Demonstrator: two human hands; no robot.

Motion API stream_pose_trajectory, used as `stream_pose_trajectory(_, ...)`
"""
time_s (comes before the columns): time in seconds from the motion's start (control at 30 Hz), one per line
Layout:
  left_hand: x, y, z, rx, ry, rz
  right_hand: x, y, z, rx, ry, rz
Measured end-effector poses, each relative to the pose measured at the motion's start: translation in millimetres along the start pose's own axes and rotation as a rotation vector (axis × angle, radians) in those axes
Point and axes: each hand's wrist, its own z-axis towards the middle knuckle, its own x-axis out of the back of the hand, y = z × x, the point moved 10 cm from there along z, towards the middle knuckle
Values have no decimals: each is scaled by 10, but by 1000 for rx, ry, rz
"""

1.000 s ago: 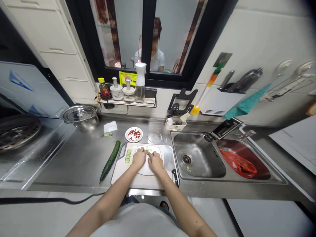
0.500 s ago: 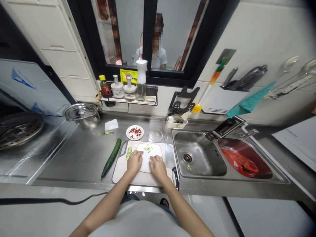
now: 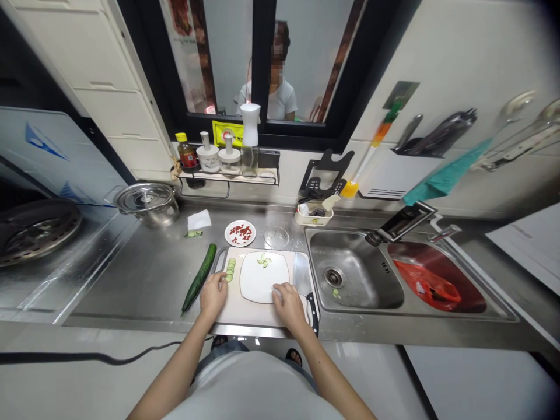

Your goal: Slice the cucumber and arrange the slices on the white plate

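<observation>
On the cutting board (image 3: 258,318) lies a white squarish plate (image 3: 262,286), with thin green cucumber pieces (image 3: 264,261) fanned like a flower near its far edge. To the plate's left, a row of cucumber slices (image 3: 230,270) overlaps on the board. My left hand (image 3: 213,294) is at the near end of that row, fingers bent but apart and nothing seen in them. My right hand (image 3: 287,303) rests its spread fingertips on the plate's right near edge. A knife (image 3: 306,291) lies along the board's right side. A whole cucumber (image 3: 199,279) lies left of the board.
Behind the board stands a small dish of red bits (image 3: 240,233). A double sink (image 3: 356,274) is on the right, with a red plastic bag (image 3: 431,286) in its far basin. A lidded pot (image 3: 151,204) stands back left. Seasoning bottles (image 3: 219,157) line a shelf. A person (image 3: 280,102) shows in the window.
My left hand has moved left, off the plate to the sliced cucumber. My right hand has slid right and nearer, to the plate's edge. The plate is more uncovered.
</observation>
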Motion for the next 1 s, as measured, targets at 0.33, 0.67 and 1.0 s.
stream_pose_trajectory(0.33,-47,-113,28,90,-51,87,-4,20,-35,-12,3,-25)
stream_pose_trajectory(0.67,-163,-100,72,98,-105,181,55,38,-56,-15,33,61)
stream_pose_trajectory(1.0,-169,-142,76,155,-71,102,49,46,-74,-34,23,73)
